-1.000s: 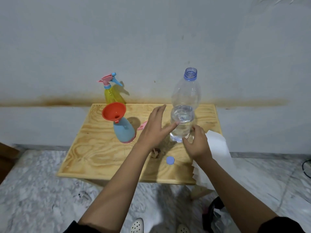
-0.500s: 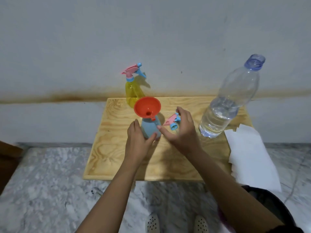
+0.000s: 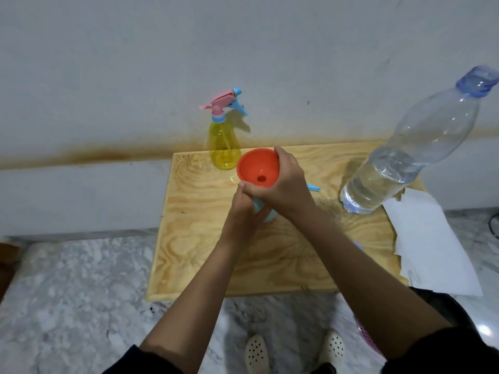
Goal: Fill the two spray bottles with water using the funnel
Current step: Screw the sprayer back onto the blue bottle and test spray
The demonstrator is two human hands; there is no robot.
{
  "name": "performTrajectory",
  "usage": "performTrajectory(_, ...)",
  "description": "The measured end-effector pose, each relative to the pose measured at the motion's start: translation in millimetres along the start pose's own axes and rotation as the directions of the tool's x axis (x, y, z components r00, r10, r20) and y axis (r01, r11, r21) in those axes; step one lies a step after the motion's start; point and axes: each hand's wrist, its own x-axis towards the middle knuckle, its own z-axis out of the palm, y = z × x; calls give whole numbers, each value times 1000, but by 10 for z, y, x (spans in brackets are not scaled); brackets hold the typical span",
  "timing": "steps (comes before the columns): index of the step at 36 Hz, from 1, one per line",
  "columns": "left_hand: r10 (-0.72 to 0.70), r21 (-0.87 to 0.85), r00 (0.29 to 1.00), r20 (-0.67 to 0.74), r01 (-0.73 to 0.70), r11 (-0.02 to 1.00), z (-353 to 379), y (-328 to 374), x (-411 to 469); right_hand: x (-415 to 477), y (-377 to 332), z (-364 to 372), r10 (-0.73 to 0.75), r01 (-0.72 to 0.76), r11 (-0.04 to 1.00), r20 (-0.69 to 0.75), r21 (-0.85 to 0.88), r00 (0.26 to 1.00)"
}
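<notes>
Within half a second the right hand (image 3: 283, 190) had left the loose sprayer head to clasp the orange plastic funnel (image 3: 258, 168) while the left hand (image 3: 243, 211) gripped the pale-blue spray bottle (image 3: 266, 211) mid-board, suggesting funnel removal, yellow sprayer bottle (image 3: 223, 147) waiting at eleven o'clock.

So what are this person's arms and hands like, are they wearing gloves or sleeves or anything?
No gloves: the left hand and the right hand are bare, and both forearms are uncovered. Dark, apparently black sleeves show only at the bottom edge of the head view, pushed up towards the elbows. No watch, ring or bracelet is visible. There are no cables or markings on the arms.
</notes>
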Motion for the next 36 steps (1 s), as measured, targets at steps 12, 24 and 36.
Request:
performTrajectory(12,136,29,990,-35,-135,990,20,-48,38,35,-111,-116,55,-56,998,61,12,997)
performTrajectory(24,164,47,985,-53,-162,986,33,-55,8,-7,-159,-151,72,-73,997,91,10,993)
performTrajectory(36,179,57,980,-88,-174,983,20,-2,-40,-19,-172,-193,57,-60,997,69,39,996)
